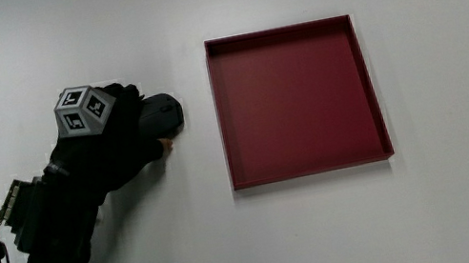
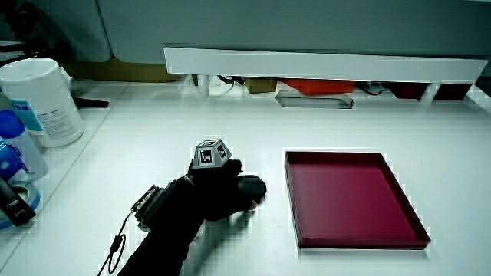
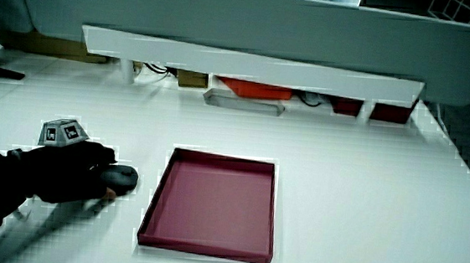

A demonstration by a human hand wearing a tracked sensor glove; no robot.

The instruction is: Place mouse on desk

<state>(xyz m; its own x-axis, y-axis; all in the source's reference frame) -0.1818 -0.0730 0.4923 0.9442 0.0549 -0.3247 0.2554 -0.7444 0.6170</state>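
Note:
A dark grey mouse lies on the white table beside the red tray, not in it. The gloved hand lies over the mouse with its fingers curled around it, and the patterned cube sits on the hand's back. Most of the mouse is covered by the hand; only the end nearest the tray shows. In both side views the mouse rests at table level under the hand, next to the tray.
The red tray holds nothing. A white tub and a blue bottle stand at the table's edge. A low white partition runs along the table, with small items under it.

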